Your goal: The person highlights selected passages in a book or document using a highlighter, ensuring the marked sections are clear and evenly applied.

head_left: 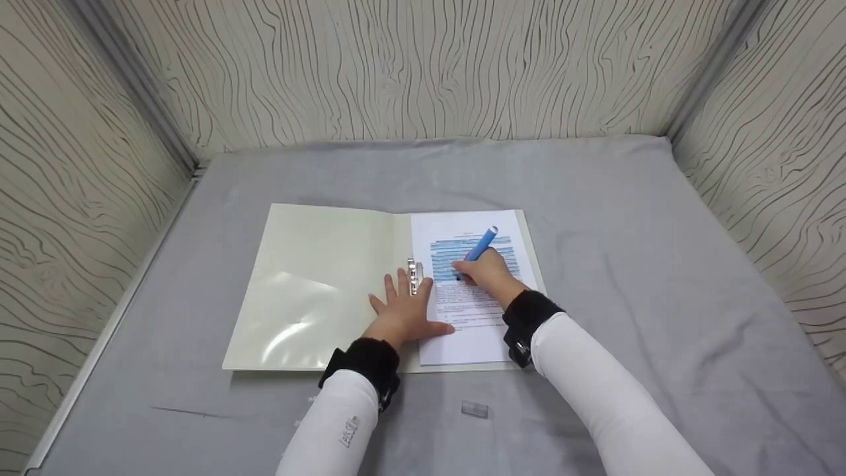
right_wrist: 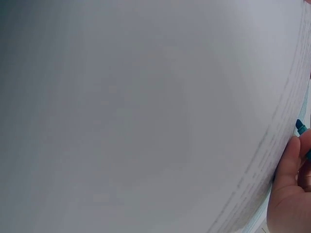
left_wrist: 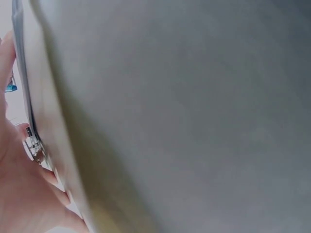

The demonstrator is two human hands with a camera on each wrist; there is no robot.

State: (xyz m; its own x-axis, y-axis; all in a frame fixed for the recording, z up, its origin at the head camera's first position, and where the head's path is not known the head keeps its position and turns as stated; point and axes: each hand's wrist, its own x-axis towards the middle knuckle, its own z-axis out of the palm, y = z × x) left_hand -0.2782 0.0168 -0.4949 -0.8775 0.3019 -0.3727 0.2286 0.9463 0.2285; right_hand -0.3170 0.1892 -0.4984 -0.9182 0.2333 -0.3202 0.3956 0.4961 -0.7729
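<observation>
My right hand grips a blue highlighter, its tip down at the printed page. Blue strokes cover the upper lines of text, while the lower lines are plain black on white. In the right wrist view the dark teal tip of the highlighter shows beyond the thumb. With fingers spread, my left hand rests across the spine of the open cream folder and the page's left edge. A metal clip at the spine sits by its fingertips, also seen in the left wrist view.
A small clear plastic piece lies on the grey cloth in front of the folder. A thin dark line marks the cloth at front left. Wood-patterned panels stand at the back and both sides.
</observation>
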